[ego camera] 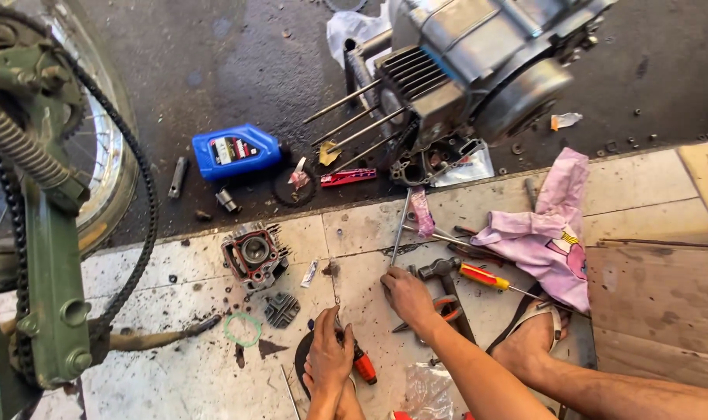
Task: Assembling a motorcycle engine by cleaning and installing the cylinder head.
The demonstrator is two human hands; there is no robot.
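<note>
The left hand (328, 354) is closed around a red-handled tool (362, 364), whose handle pokes out at its 3 o'clock side, low on the tiled floor (191, 373). The right hand (407, 297) lies knuckles-up just at 2 o'clock from it, fingers curled narrow over small tools on the tiles; whether it grips anything I cannot tell. Touching that hand's 3 o'clock edge is a hammer (441, 269), with a red-and-yellow screwdriver (486, 276) just beyond. A cylinder head (253, 253) sits at 10 o'clock, a green gasket ring (242, 329) below it. Farther at 12 o'clock rests the engine (471, 70); a blue oil bottle (236, 150) lies at 11 o'clock, a pink cloth (552, 233) at 2 o'clock.
</note>
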